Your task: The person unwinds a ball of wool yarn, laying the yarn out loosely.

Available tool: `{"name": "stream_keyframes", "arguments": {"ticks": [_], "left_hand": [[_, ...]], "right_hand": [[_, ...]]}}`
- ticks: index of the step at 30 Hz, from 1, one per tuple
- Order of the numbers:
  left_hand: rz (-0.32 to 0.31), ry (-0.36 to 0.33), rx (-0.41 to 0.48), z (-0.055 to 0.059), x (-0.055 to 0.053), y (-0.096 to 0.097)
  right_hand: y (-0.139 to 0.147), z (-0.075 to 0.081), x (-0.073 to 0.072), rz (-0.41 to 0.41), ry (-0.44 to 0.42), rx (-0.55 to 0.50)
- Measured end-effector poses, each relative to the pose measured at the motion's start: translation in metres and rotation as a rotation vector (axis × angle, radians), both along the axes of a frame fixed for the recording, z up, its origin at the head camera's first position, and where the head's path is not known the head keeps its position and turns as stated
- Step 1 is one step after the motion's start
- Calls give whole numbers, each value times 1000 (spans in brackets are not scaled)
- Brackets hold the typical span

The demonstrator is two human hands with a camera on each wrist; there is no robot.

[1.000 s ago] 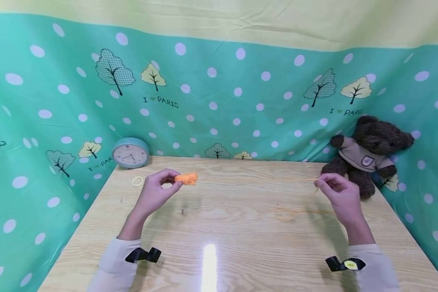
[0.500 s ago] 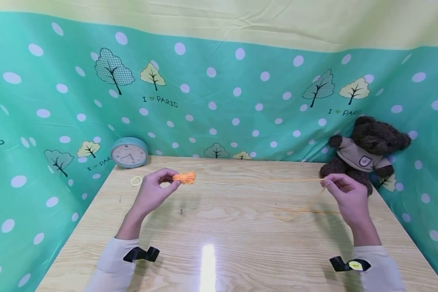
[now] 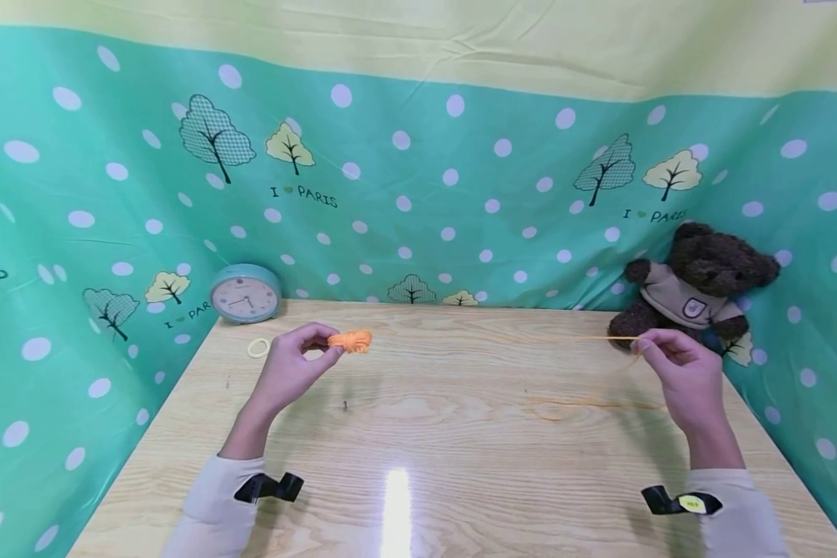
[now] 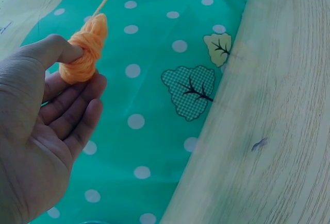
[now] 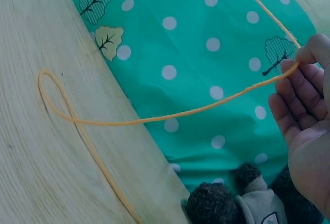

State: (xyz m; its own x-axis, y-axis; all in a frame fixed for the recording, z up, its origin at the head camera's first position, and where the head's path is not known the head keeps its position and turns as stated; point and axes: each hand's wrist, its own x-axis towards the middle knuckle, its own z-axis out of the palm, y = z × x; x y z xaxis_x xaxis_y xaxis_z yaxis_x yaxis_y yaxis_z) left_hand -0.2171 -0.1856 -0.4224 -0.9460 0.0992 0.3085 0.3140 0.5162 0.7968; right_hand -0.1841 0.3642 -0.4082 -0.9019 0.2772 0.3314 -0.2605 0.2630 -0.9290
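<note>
A small bundle of orange yarn is pinched between the thumb and fingers of my left hand, held above the left half of the table. In the left wrist view one strand rises from the top of the wound yarn bundle. My right hand pinches the yarn strand far to the right, in front of the bear. The right wrist view shows the strand passing through those fingertips, its loose part drooping to a loop on the table.
A teal clock stands at the table's back left, with a pale yellow ring in front of it. A brown teddy bear sits at the back right. A polka-dot curtain surrounds the wooden table.
My right hand has moved further right, drawing the strand along with it. The left hand with the yarn bundle has stayed nearly in place.
</note>
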Motion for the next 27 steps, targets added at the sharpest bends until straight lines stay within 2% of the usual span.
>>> {"name": "stream_keyframes", "arguments": {"ticks": [6,11,18,22,27], "left_hand": [[3,1,6,1,1,-1],[6,1,3,2,1,-3],[8,3,14,2,1,-5],[9,4,15,3,2,-5],[6,2,24,4,2,-5]], "right_hand": [[8,-3,-1,-37,-44,-6],[15,-6,-2,-36,-57,-22],[28,-10,-2,-9,-66,-173],[35,-14,-1,-18,-79,-215],[45,-18,1,-64,-103,-173]]}}
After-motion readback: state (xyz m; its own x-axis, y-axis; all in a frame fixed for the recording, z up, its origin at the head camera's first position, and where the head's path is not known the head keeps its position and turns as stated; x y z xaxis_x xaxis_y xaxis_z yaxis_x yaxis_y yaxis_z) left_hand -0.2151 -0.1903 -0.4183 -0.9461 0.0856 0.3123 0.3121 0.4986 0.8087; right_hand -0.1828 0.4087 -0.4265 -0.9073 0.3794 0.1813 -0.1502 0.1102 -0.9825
